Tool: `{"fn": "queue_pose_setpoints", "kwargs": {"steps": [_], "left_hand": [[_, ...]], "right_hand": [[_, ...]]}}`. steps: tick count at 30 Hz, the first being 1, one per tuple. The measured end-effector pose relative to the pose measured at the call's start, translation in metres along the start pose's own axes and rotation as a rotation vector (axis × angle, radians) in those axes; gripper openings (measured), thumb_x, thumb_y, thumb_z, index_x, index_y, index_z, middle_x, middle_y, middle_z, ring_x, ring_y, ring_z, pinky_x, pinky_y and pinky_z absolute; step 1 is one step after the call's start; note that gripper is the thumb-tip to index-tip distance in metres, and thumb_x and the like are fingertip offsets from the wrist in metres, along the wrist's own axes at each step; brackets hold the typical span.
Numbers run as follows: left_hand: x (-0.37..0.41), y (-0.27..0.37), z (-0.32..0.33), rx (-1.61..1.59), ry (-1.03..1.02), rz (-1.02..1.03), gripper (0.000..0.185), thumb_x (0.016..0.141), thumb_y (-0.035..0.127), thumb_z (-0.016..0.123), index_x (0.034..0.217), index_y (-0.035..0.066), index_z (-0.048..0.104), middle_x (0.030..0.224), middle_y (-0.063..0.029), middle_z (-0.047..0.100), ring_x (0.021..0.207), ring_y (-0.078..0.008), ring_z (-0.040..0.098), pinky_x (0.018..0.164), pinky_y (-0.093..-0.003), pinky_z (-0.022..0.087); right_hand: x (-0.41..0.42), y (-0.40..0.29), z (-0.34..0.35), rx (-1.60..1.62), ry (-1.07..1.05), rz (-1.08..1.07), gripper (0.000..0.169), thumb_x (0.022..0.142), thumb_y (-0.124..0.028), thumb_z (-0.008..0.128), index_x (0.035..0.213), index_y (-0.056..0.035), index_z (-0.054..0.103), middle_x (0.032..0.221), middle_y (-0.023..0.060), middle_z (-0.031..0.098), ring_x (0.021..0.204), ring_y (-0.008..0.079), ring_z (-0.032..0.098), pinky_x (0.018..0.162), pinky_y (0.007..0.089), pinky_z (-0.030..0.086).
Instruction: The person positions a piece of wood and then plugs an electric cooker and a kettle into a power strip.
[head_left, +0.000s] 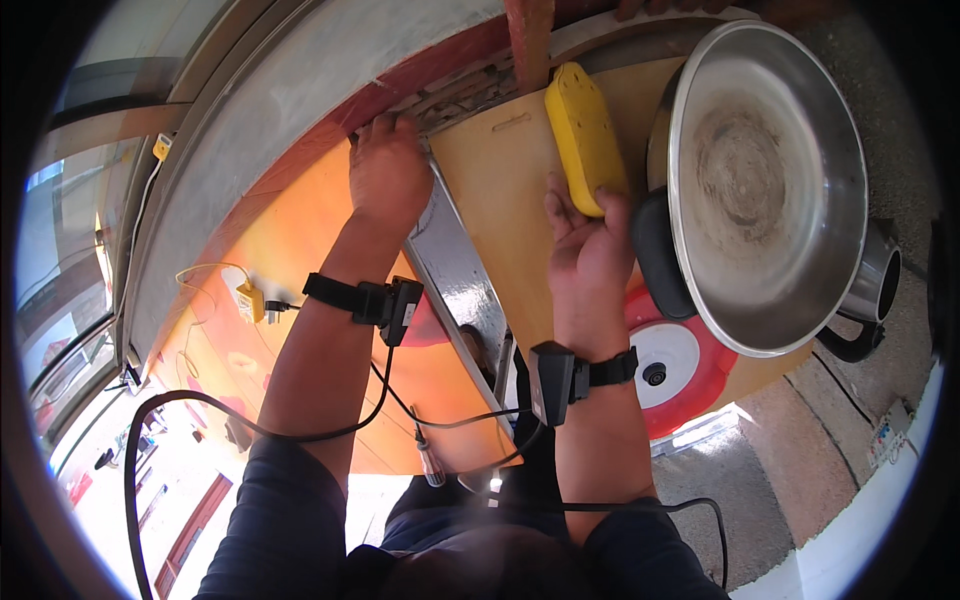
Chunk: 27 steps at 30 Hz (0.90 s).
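My right hand (592, 232), palm up, grips the near end of a yellow elongated object (589, 142) with small dark holes in its far end; it may be a plastic case or a shoe. It is held above a light wooden board. My left hand (390, 169) reaches to the far edge of an orange patterned tabletop (337, 225), by the wall; its fingertips are partly hidden, and whether it grips anything does not show. Right of my right hand stands a large steel pan (765, 187) with a black handle. Below that lies a red and white round object (664, 360).
A yellow plug adapter (250, 302) with a cord and a screwdriver (429, 457) lie on the orange tabletop. A gap separates this tabletop from the wooden board (487, 150). Black cables hang from both wrist devices. A steel kettle or pot (874, 277) stands beyond the pan.
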<state>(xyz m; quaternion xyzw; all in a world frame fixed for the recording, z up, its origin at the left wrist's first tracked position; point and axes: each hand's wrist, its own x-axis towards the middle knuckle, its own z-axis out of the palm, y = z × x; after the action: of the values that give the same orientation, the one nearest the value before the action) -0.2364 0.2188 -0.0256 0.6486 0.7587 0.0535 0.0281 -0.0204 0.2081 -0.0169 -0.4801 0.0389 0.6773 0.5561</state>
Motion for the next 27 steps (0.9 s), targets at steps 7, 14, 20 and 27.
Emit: {"fn": "queue_pose_setpoints", "kwargs": {"steps": [7,14,20,27], "left_hand": [[-0.028,0.028,-0.028,-0.145,0.128,0.024,0.031,0.085,0.011,0.065,0.111,-0.003,0.059,0.116,-0.0217,0.061,0.11,-0.0437,0.056,0.095,-0.0448,0.048],[-0.048,0.09,-0.048,-1.3,-0.513,-0.432,0.051,0.094,0.027,0.065,0.135,0.002,0.049,0.114,-0.018,0.064,0.101,-0.0265,0.064,0.087,-0.0352,0.052],[-0.024,0.125,-0.036,-1.645,-0.679,-0.401,0.054,0.096,0.025,0.062,0.142,0.004,0.044,0.107,-0.0107,0.062,0.098,-0.0181,0.059,0.077,-0.0303,0.054],[-0.033,0.11,-0.025,-1.224,-0.785,0.001,0.06,0.091,0.017,0.063,0.146,0.007,0.039,0.114,-0.0139,0.062,0.093,-0.0195,0.063,0.071,-0.0279,0.055]], "right_hand": [[-0.048,-0.007,-0.02,0.0,-0.047,0.012,0.036,0.091,-0.011,0.057,0.125,-0.0012,0.048,0.115,0.0136,0.063,0.101,0.0301,0.067,0.081,0.0362,0.057],[-0.047,-0.003,-0.025,0.057,-0.155,0.01,0.033,0.093,-0.01,0.057,0.125,-0.0039,0.051,0.117,0.0109,0.064,0.105,0.0258,0.065,0.088,0.0362,0.055],[-0.047,-0.003,-0.021,0.253,-0.191,0.119,0.03,0.096,-0.014,0.054,0.125,-0.0059,0.054,0.12,0.0082,0.063,0.108,0.0226,0.063,0.095,0.0354,0.052],[-0.064,0.009,-0.04,0.275,-0.208,0.215,0.032,0.092,-0.016,0.052,0.122,-0.0087,0.056,0.119,0.0065,0.063,0.107,0.0224,0.063,0.093,0.0396,0.053]]}}
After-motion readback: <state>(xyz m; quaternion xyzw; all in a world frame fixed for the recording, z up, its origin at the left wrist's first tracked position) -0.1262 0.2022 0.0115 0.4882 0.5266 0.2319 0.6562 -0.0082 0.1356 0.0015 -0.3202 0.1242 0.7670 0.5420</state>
